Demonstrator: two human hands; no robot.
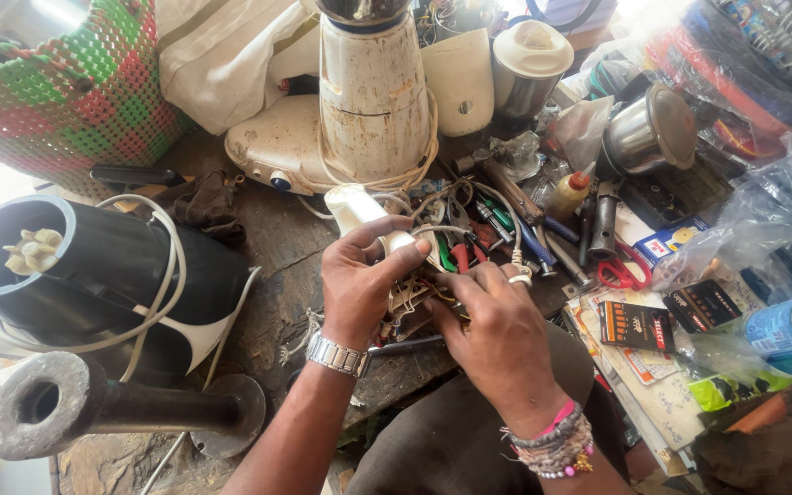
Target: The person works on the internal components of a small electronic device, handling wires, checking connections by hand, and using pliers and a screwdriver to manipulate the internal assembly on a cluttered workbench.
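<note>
My left hand (pixel 359 284), with a metal watch on the wrist, grips a white handheld appliance body (pixel 357 206) that lies tilted over the bench. My right hand (pixel 497 325), wearing a ring and beaded bracelets, presses its fingers into a tangle of thin wires and windings (pixel 414 293) at the appliance's lower end. Both hands meet over that wiring; what the right fingertips pinch is hidden. A white cord (pixel 433 197) loops around the appliance.
A black mixer base (pixel 93 275) lies on its side at left, above a grey metal flanged pipe (pixel 75 403). A dirty white mixer base (pixel 368 101) stands behind. Screwdrivers, pliers (pixel 524 234), red scissors (pixel 621 270), a steel jar (pixel 648 133), small packets (pixel 639 325) and a woven basket (pixel 66 82) crowd the bench.
</note>
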